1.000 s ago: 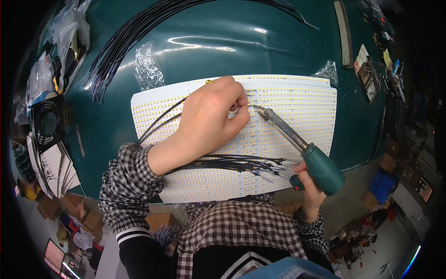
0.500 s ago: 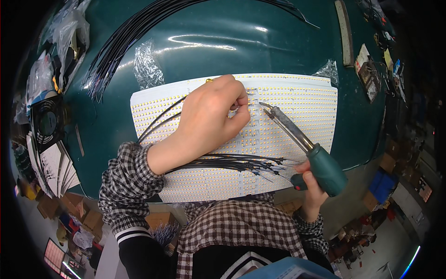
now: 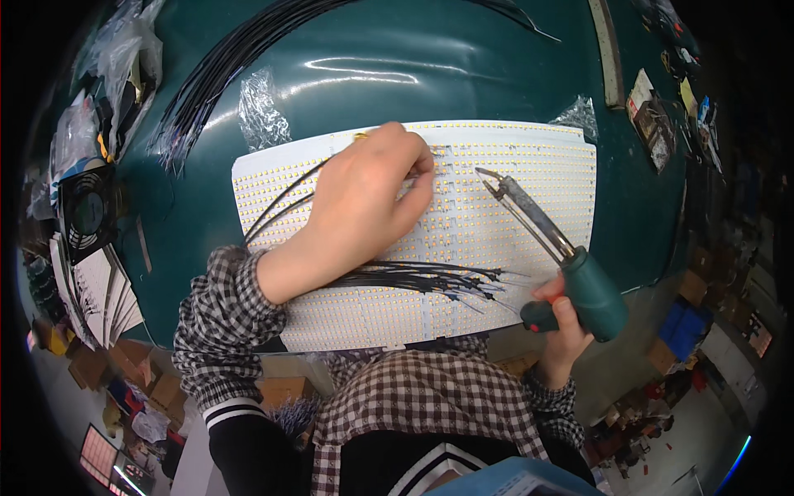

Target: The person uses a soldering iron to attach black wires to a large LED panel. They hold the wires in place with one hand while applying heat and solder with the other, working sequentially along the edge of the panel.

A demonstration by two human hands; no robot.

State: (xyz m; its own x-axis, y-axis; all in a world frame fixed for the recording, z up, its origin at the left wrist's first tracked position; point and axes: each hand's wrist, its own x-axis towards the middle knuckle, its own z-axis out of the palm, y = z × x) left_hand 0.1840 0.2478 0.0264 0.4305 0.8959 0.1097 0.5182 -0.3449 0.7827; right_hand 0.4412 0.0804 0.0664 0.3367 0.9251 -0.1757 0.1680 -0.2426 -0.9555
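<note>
Two bare hands over a green table (image 3: pixel 372 103), viewed from above through the head camera that I monitor remotely. Centre: white boards (image 3: pixel 463 240), patterned with rows of small yellow components, lie on the table in front of a checked apron (image 3: pixel 405 397). I note layered edges at their upper right corner.

Left hand (image 3: pixel 360 194): placed over the upper middle of the boards, its fingers curled closed, thumb drawn against forefinger. Two black wires (image 3: pixel 266 217) run beneath this hand from the left; I cannot tell whether the fingertips pinch them, since the hand hides that point.

Right hand (image 3: pixel 566 331): at the lower right edge of the boards, gripping the green handle of a soldering iron (image 3: pixel 581 269). The iron slants up and leftward over the boards, its tip to the right of the left fingers and apart from them. I cannot tell whether the tip touches a board.

Surroundings: a bundle of black wires (image 3: pixel 422 277) lies across the lower boards, its stripped ends pointing right. Beyond the boards, a longer wire bundle (image 3: pixel 215 70) arcs over the table; at far left I mark a black fan (image 3: pixel 87 211).
</note>
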